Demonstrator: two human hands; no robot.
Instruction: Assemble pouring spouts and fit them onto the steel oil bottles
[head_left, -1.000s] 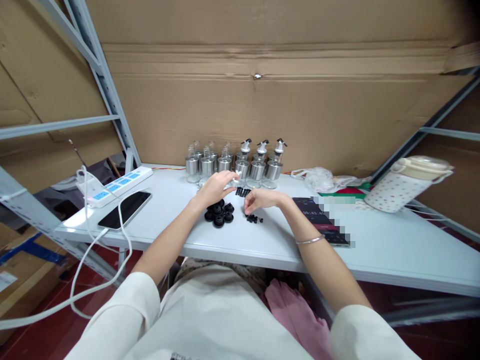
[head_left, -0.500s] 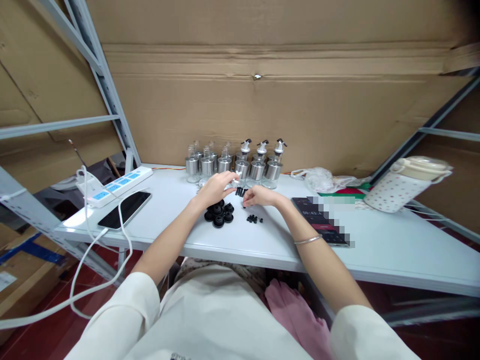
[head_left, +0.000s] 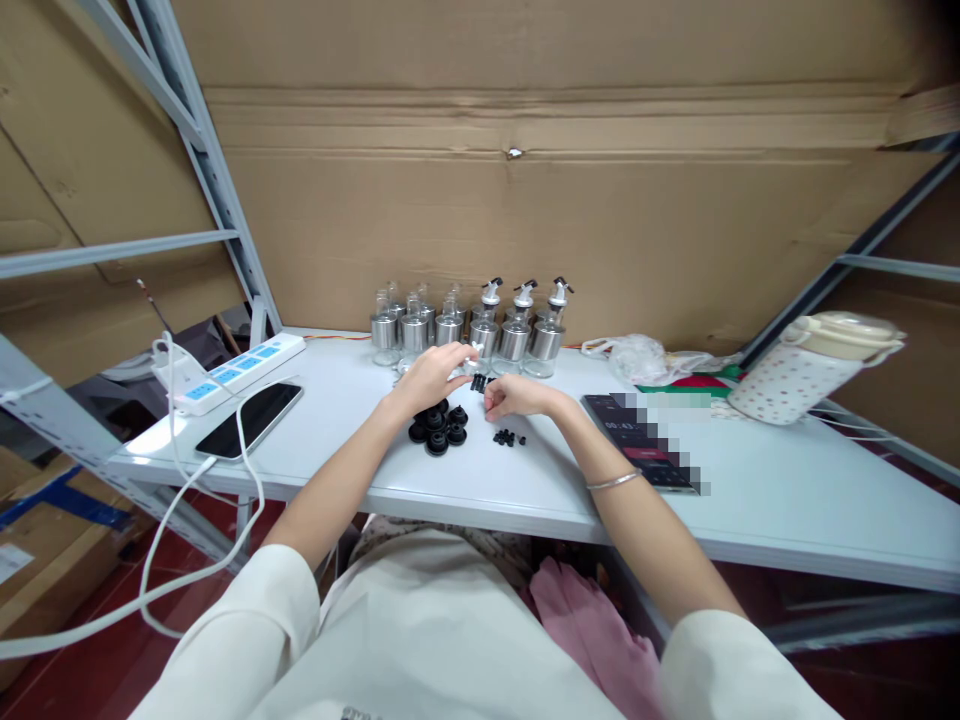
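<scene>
Compared with one second ago, the right hand (head_left: 519, 396) has moved away from the cluster of small black pieces (head_left: 505, 438), which is now not covered. It is nearer to the row of black parts (head_left: 478, 383) and hides the right end of it. Against half a second ago, its fingertips (head_left: 490, 411) are slightly lower. The bracelet (head_left: 615, 481) is shifted a little leftward.

"Where does the view look from?"
"The person's head, facing forward and down (the pale shirt (head_left: 450, 630) fills the bottom edge)."
"How near is it?"
"Close above the forearms (head_left: 337, 475); the left hand (head_left: 433, 377) and right hand (head_left: 519, 396) sit mid-view over the surface (head_left: 780, 470)."
"And beyond?"
"It takes in the upright cardboard (head_left: 525, 220) behind, with metal framing (head_left: 214, 165) at both sides."
</scene>
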